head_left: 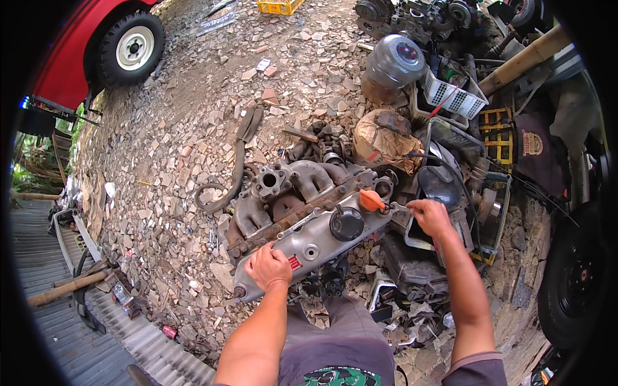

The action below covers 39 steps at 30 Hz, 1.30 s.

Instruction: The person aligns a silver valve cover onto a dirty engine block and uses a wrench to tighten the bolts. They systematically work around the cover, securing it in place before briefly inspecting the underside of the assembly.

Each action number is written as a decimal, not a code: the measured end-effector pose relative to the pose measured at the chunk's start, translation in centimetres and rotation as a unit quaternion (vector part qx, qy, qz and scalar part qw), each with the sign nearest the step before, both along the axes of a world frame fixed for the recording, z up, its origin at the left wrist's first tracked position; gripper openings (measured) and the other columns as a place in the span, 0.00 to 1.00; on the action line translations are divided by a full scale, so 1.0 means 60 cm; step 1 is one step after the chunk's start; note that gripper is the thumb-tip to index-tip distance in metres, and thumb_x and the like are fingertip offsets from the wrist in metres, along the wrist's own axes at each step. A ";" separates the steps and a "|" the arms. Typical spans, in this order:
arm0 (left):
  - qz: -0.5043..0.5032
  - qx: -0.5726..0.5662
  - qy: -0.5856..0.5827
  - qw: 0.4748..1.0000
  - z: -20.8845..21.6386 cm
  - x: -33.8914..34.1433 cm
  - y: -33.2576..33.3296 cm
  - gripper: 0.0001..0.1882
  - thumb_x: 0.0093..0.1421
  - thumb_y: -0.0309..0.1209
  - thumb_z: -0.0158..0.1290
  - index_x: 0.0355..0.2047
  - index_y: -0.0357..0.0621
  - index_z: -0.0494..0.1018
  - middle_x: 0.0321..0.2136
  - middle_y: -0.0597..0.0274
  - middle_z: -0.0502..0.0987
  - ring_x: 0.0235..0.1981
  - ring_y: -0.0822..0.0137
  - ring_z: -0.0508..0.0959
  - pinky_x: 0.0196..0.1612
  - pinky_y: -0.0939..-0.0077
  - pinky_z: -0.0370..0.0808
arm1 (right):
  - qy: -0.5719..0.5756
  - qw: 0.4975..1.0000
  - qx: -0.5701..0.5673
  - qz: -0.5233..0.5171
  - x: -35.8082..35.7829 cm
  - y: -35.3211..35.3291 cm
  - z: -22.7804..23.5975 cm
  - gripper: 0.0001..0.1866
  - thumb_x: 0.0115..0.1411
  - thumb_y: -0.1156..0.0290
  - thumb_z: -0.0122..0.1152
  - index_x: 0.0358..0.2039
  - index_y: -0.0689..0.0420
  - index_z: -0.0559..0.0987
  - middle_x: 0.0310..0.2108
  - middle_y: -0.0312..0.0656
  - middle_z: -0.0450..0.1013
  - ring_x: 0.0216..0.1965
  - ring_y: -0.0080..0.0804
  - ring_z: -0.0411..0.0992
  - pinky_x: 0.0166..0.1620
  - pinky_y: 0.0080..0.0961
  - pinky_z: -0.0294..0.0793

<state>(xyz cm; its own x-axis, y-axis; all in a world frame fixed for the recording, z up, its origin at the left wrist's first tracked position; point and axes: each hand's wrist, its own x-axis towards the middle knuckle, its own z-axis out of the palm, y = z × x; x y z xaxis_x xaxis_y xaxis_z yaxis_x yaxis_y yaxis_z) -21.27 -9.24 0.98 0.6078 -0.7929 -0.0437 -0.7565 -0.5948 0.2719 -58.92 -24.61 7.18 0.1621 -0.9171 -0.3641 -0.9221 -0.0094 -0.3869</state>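
A silver valve cover [311,249] tops an engine cylinder head, with a black oil cap [346,223] and an orange dipstick-like handle [371,200] near its right end. My left hand [267,266] lies on the cover's left part, fingers spread and curled over its far edge beside a red emblem [294,261]. At the right end, my closed right hand [430,217] pinches a small grey metal tool that looks like a wrench [400,209], its tip close to the cover's end. Another wrench [295,226] rests along the cover's far edge. Rusty manifold pipes [252,215] run behind it.
Broken tile covers the ground. To the right are a paper-wrapped part [384,141], a big clear water jug [394,61], a white basket [456,96] and a tyre [570,276]. A red vehicle's wheel [134,49] is far left; corrugated sheets [129,334] lie near left.
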 end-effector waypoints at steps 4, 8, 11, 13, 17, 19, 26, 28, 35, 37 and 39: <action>-0.003 0.007 0.000 1.000 -0.003 0.002 0.001 0.13 0.57 0.34 0.47 0.37 0.54 0.81 0.37 0.65 0.82 0.46 0.66 0.76 0.58 0.64 0.60 | 0.045 0.993 0.075 0.077 0.005 -0.061 0.026 0.12 0.57 0.66 0.58 0.41 0.46 0.85 0.35 0.42 0.81 0.41 0.44 0.78 0.43 0.39 0.72; 0.001 0.008 0.004 1.000 0.002 0.001 -0.001 0.13 0.57 0.34 0.48 0.37 0.54 0.81 0.37 0.66 0.82 0.46 0.66 0.76 0.58 0.64 0.60 | 0.005 0.986 0.148 0.076 0.002 -0.089 0.025 0.13 0.56 0.66 0.60 0.42 0.46 0.85 0.35 0.42 0.81 0.41 0.42 0.78 0.45 0.35 0.73; 0.000 0.008 0.003 1.000 0.003 0.002 0.000 0.12 0.57 0.34 0.48 0.36 0.54 0.81 0.36 0.66 0.82 0.46 0.66 0.76 0.58 0.64 0.60 | -0.010 0.980 0.176 0.092 0.011 -0.097 0.013 0.14 0.55 0.65 0.60 0.42 0.46 0.84 0.35 0.42 0.81 0.41 0.41 0.78 0.46 0.34 0.74; 0.001 0.007 -0.001 1.000 0.000 0.003 0.000 0.12 0.57 0.34 0.48 0.36 0.54 0.81 0.36 0.66 0.82 0.46 0.66 0.76 0.57 0.64 0.60 | -0.007 0.977 0.180 0.110 0.015 -0.103 0.006 0.14 0.56 0.67 0.61 0.42 0.50 0.84 0.34 0.42 0.81 0.39 0.39 0.79 0.45 0.32 0.75; 0.001 0.007 0.003 1.000 0.001 0.001 0.000 0.12 0.57 0.34 0.48 0.36 0.54 0.81 0.36 0.66 0.82 0.45 0.66 0.77 0.57 0.64 0.60 | -0.039 0.973 0.214 0.071 0.012 -0.099 -0.015 0.13 0.57 0.71 0.61 0.42 0.59 0.82 0.31 0.41 0.80 0.33 0.30 0.77 0.42 0.27 0.75; 0.002 0.006 0.010 1.000 0.001 -0.001 -0.001 0.12 0.57 0.34 0.48 0.36 0.54 0.80 0.36 0.66 0.82 0.45 0.66 0.77 0.57 0.64 0.60 | -0.117 0.970 0.212 0.017 -0.005 -0.064 -0.038 0.12 0.59 0.71 0.60 0.41 0.64 0.81 0.29 0.38 0.78 0.31 0.23 0.73 0.39 0.25 0.73; -0.004 0.003 -0.006 1.000 -0.005 0.002 0.003 0.14 0.58 0.35 0.45 0.38 0.56 0.80 0.38 0.68 0.81 0.46 0.65 0.76 0.58 0.63 0.58 | -0.522 0.695 0.203 -0.450 0.156 0.160 -0.109 0.11 0.70 0.63 0.50 0.43 0.58 0.72 0.27 0.37 0.73 0.26 0.28 0.71 0.31 0.30 0.75; -0.002 0.015 -0.004 1.000 -0.002 -0.002 -0.001 0.14 0.58 0.35 0.45 0.38 0.56 0.80 0.39 0.68 0.81 0.47 0.66 0.76 0.58 0.64 0.58 | -0.576 0.637 0.184 -0.478 0.182 0.165 -0.113 0.10 0.71 0.63 0.47 0.43 0.56 0.70 0.26 0.37 0.72 0.26 0.29 0.71 0.30 0.32 0.76; 0.001 0.011 -0.001 1.000 -0.002 0.001 0.001 0.13 0.57 0.35 0.47 0.38 0.55 0.80 0.38 0.67 0.82 0.45 0.66 0.76 0.58 0.64 0.59 | -0.357 0.837 0.280 -0.306 0.103 0.222 -0.062 0.11 0.69 0.68 0.52 0.41 0.63 0.76 0.28 0.39 0.75 0.28 0.25 0.73 0.33 0.25 0.74; 0.000 0.009 0.001 1.000 -0.001 0.001 0.002 0.13 0.57 0.35 0.47 0.38 0.55 0.80 0.38 0.67 0.82 0.45 0.66 0.76 0.58 0.64 0.59 | -0.310 0.894 0.193 -0.261 0.053 0.205 -0.058 0.11 0.64 0.71 0.57 0.44 0.62 0.78 0.33 0.38 0.78 0.35 0.24 0.75 0.41 0.24 0.74; -0.003 0.012 0.003 1.000 -0.001 0.000 -0.001 0.14 0.58 0.34 0.46 0.38 0.55 0.80 0.38 0.68 0.81 0.46 0.66 0.76 0.58 0.64 0.59 | -0.219 0.949 0.097 -0.207 0.011 0.162 -0.065 0.14 0.61 0.72 0.60 0.46 0.60 0.80 0.39 0.42 0.80 0.39 0.29 0.77 0.47 0.27 0.74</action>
<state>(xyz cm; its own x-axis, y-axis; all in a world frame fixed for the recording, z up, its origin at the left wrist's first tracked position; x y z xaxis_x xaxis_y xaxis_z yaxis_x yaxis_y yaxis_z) -21.29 -9.27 0.94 0.6032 -0.7949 -0.0658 -0.7580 -0.5969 0.2628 -58.28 -14.92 3.30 -0.0238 -0.8581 -0.5130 -0.5816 0.4293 -0.6910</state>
